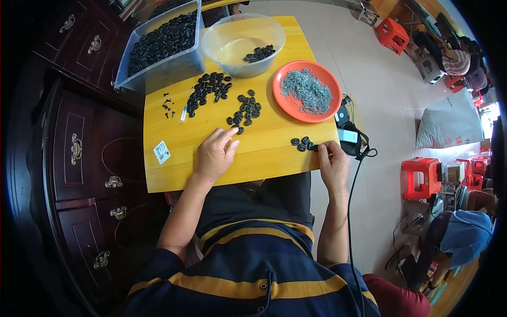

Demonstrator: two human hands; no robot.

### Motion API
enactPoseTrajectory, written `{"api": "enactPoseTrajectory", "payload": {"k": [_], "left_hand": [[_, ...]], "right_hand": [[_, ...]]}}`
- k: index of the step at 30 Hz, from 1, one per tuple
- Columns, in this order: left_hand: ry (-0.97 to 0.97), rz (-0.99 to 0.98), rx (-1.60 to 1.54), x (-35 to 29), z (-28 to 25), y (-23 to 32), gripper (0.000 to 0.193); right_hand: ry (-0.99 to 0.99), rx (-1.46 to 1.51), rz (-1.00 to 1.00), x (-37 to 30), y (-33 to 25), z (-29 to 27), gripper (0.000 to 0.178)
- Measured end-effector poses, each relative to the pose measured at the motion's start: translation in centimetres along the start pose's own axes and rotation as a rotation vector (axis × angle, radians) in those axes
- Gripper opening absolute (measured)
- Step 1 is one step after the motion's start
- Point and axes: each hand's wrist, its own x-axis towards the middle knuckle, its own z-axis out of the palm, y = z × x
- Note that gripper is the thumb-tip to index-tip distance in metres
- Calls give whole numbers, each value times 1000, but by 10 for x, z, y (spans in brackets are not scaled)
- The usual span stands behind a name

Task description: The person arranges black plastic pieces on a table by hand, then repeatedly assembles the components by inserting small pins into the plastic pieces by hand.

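The black pieces (303, 143) right of centre could be knocked off the table (264, 158) if brushed by the right hand (334, 165), its fingertips drawn close, any pinch indiscernible, while another piece (240, 130) mid-frame is touched by the loosely spread left hand (213, 157).

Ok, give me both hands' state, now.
Left hand: open, fingertips at a black oval piece.
Right hand: fingers curled at the black cluster; grip cannot be told.

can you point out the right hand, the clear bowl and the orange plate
right hand (336, 166): head view, middle of its back
clear bowl (226, 66): head view, its near wall
orange plate (283, 104): head view, bare lower-left part
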Motion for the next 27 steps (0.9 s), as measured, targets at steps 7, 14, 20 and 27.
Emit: {"api": "enactPoseTrajectory", "payload": {"k": [7,14,20,27], "left_hand": [[12,-15,58,21,9,-4,23],[55,-23,81,32,7,-14,13],[69,-51,89,34,1,-20,10],[24,-42,113,39,0,-26,15]], "right_hand": [[120,-34,-93,2,-8,10,13],[189,211,-219,-12,-24,24,12],[69,303,-287,-25,-45,43,7],[-74,339,-330,-33,-59,61,8]]}}
